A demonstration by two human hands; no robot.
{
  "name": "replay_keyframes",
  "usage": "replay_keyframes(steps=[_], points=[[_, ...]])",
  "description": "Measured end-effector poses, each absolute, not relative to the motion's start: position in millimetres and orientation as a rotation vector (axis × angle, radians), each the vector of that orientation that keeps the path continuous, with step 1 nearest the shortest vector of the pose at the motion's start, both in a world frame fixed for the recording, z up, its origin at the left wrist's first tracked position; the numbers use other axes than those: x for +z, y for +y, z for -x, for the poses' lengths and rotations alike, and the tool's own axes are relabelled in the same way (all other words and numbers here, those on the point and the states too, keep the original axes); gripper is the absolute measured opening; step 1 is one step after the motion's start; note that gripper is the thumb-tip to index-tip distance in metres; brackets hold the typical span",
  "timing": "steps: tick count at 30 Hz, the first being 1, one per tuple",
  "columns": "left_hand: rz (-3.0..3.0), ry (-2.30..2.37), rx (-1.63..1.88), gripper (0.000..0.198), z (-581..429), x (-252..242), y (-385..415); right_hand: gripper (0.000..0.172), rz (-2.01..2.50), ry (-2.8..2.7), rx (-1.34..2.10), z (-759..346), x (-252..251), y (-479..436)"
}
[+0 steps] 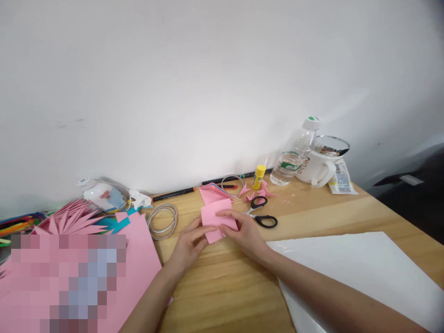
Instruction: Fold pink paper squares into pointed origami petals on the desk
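Observation:
Between my two hands is a small pink sheet of paper (213, 215), held up a little over the wooden table. My left hand (190, 243) pinches its lower left edge with thumb and fingers. On the right side, my right hand (243, 229) grips the same paper, its fingers lying across the front. Just behind it lies a stack of pink paper (211, 193), partly covered by the held sheet. Scissors with black handles (265, 221) rest right beside my right hand, their blades partly hidden by it. Folded pink paper pieces (250, 196) lie around a yellow glue stick (258, 177).
Large pink sheets (142, 259) and a fan of cut pink paper (69, 222) cover the left side. A coiled cable (162, 222) and black pens (175, 194) lie near the wall. At right are a water bottle (286, 169), a white mug (312, 169) and a white sheet (347, 268).

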State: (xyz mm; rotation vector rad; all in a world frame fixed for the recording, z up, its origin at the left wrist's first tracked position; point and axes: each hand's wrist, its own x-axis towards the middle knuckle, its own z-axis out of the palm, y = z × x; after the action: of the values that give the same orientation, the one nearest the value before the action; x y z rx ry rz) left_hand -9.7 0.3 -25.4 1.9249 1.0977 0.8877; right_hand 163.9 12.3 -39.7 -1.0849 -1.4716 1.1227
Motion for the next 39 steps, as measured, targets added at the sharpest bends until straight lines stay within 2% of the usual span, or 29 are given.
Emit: replay_keyframes(steps=[9,12,15,18,20,23,27,30,32,36,39], points=[[-1.727,1.271,0.983,0.018,10.8,-23.1,-1.0,0.027,1.026,-1.565,1.156,-164.8,-40.1,12.2],[-1.536,1.362,1.046,0.032,7.7,-22.0,-3.5,0.026,1.007,-1.612,1.142,-164.0,-37.2,10.6],[-1.289,1.257,1.147,0.055,2.7,-21.0,-4.7,0.024,0.985,-1.628,1.114,-162.7,-33.5,8.5],[-1.104,1.16,1.224,0.079,-2.0,-18.1,-4.5,0.031,0.98,-1.636,1.101,-161.3,-30.3,6.4],[-1.041,1.16,1.221,0.085,-4.0,-16.5,-4.2,0.033,0.998,-1.655,1.08,-160.9,-29.1,5.4],[-1.006,1.139,1.2,0.077,-4.3,-17.6,-3.2,0.031,1.025,-1.662,1.067,-161.6,-29.4,5.4],[-1.029,1.03,1.132,0.053,-0.5,-25.0,-0.9,0.034,1.037,-1.629,1.095,-164.3,-32.4,7.3],[-1.079,1.064,1.065,0.03,3.0,-29.4,-0.3,0.041,1.043,-1.592,1.112,-164.6,-34.7,7.9],[-1.121,1.143,1.05,0.018,4.3,-30.7,-0.8,0.052,1.03,-1.554,1.138,-163.1,-35.8,7.2],[-1.102,1.218,1.046,0.019,4.0,-31.8,-2.0,0.081,0.927,-1.424,1.272,-158.6,-36.4,4.9],[-1.054,1.211,1.06,0.02,2.5,-32.9,-1.9,0.088,0.846,-1.355,1.401,-157.8,-34.9,5.3]])
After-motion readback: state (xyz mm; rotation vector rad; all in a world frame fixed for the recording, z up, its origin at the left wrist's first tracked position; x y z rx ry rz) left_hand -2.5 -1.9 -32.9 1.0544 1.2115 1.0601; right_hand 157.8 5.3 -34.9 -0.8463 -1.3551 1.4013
